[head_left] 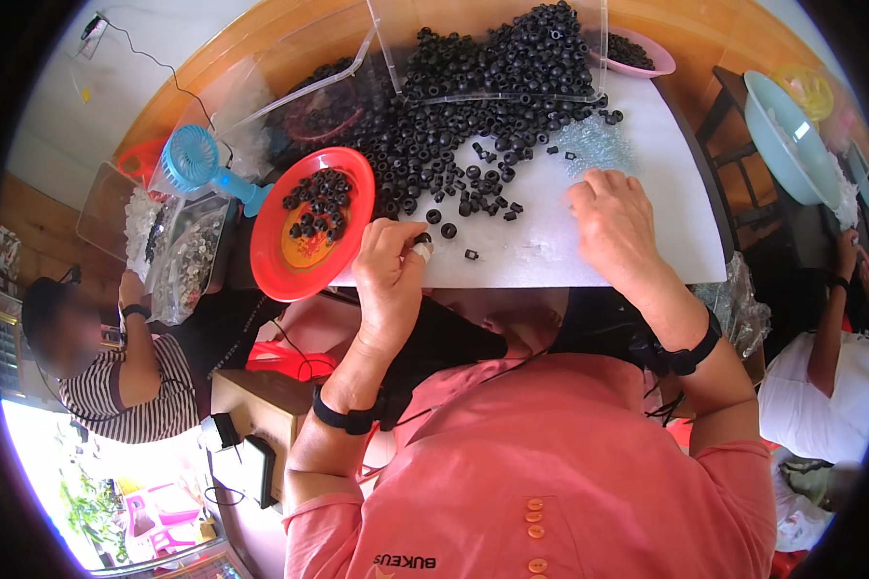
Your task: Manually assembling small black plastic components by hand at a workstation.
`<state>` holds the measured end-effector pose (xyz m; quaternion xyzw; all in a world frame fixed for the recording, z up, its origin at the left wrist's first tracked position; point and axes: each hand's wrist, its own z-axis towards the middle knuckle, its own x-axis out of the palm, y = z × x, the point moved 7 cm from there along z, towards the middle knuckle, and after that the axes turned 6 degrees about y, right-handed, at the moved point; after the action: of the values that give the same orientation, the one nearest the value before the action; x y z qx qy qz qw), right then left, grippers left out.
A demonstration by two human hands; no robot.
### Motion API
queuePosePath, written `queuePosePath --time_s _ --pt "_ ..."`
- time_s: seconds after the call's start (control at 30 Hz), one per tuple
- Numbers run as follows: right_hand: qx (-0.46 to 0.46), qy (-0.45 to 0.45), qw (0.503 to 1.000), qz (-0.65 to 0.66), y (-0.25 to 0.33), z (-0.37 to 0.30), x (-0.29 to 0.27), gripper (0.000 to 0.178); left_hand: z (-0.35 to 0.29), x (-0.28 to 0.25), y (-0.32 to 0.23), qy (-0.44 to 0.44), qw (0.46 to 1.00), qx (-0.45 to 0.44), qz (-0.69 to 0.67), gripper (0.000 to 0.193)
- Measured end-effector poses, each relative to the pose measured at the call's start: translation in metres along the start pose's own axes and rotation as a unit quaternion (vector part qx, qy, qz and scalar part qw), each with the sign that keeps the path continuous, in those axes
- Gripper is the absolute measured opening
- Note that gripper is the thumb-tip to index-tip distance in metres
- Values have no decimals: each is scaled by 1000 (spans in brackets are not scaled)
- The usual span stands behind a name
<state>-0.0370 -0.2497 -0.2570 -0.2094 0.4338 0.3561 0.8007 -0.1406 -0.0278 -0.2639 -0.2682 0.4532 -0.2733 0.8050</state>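
Observation:
My left hand (388, 280) is at the near edge of the white work surface, just right of the red plate. Its thumb and fingers are pinched on a small black ring-shaped part (423, 237); something white shows at the thumb tip. My right hand (613, 227) is over the right side of the surface, fingers curled down at the near edge of a pile of small clear bluish pieces (599, 145). Whatever those fingers hold is hidden. Between my hands lie several loose black parts (448, 231), some ring-shaped, some smaller and blocky.
A clear bin (492, 99) spills a large heap of black parts (434, 145). The red plate (361, 193) holds more of them. A blue fan (191, 159) stands left, a pink bowl (658, 60) far right. People sit at both sides; a green basin (777, 145) is at right.

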Motion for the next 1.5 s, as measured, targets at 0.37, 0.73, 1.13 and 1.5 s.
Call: queuePosePath --time_s 0.37,0.73,1.13,1.5 --pt "22 -9 937 349 20 9 -23 11 -20 17 -3 31 834 -204 -511 23" --pt "-53 -70 869 487 84 28 -30 13 -25 33 -11 61 752 -219 -618 19" --pt "-91 -25 964 248 93 36 -24 11 -55 -2 21 -7 761 -250 -598 19" --pt "-165 96 980 64 115 32 13 6 -48 5 12 20 772 -232 -591 19"
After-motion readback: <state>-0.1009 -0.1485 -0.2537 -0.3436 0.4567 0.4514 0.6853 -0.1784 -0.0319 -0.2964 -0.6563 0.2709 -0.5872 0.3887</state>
